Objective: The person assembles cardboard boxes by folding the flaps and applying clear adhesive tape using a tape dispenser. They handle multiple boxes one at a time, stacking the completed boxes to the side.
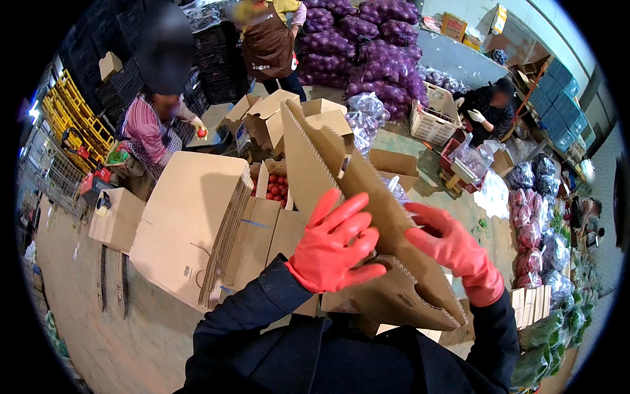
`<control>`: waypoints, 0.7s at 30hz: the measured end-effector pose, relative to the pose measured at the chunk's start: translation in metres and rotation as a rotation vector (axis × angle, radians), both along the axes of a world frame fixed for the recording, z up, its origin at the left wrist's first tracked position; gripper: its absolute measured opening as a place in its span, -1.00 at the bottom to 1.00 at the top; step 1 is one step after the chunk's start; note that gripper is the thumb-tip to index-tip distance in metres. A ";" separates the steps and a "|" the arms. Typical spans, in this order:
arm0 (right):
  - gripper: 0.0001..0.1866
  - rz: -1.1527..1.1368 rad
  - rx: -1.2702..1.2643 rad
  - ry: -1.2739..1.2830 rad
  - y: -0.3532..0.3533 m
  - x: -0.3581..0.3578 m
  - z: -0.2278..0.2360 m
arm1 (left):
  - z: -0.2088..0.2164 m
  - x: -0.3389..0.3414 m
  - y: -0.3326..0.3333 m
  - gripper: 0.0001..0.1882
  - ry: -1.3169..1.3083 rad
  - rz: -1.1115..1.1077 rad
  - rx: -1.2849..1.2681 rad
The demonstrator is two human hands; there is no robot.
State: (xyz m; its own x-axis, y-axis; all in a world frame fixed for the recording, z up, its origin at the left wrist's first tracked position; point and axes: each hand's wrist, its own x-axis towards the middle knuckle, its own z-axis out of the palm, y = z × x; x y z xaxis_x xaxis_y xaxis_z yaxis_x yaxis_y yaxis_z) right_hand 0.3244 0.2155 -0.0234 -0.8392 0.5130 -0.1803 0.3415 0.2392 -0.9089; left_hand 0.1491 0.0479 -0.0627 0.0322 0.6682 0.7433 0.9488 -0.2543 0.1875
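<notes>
A partly unfolded brown cardboard box (380, 217) stands tilted in front of me, its flaps folded at uneven angles. My left hand (338, 246), in a red rubber glove, lies against its near side with the fingers spread. On the opposite side, my right hand (456, 253), gloved the same way, curls around the box's edge, thumb on the near face and fingers at the rim. Left of the box is a thick stack of flat cardboard sheets (187, 217). Beyond it an open carton holds red tomatoes (277, 189).
Several open cartons (262, 121) stand ahead. Purple mesh sacks (387, 65) are piled at the back. One person (147, 128) sits at the left holding a red fruit; another (489, 111) works at the right near a white crate (433, 118). Bagged vegetables (528, 236) line the right side.
</notes>
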 end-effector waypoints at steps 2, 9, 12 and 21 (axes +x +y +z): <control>-0.36 -0.086 0.217 -0.004 0.003 -0.001 0.008 | 0.006 -0.003 -0.007 -0.59 -0.025 -0.219 -0.083; -0.06 -0.149 1.060 -0.233 0.031 -0.027 0.025 | 0.050 -0.010 -0.024 -0.60 -0.260 -0.565 0.150; 0.06 -0.221 1.159 -0.499 0.030 -0.050 0.044 | 0.071 -0.036 -0.034 -0.58 -0.332 -0.800 0.134; -0.01 0.121 1.291 -0.441 0.079 -0.098 0.061 | 0.100 -0.056 -0.084 -0.61 -0.447 -1.323 0.128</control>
State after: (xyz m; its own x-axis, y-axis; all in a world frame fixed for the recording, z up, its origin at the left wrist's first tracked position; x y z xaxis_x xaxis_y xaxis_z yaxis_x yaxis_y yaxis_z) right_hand 0.2261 0.2943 0.0372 -0.8886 0.4468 0.1042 0.4583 0.8745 0.1589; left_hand 0.0934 -0.0366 0.0369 0.3239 0.2567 0.9106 -0.1371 -0.9396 0.3137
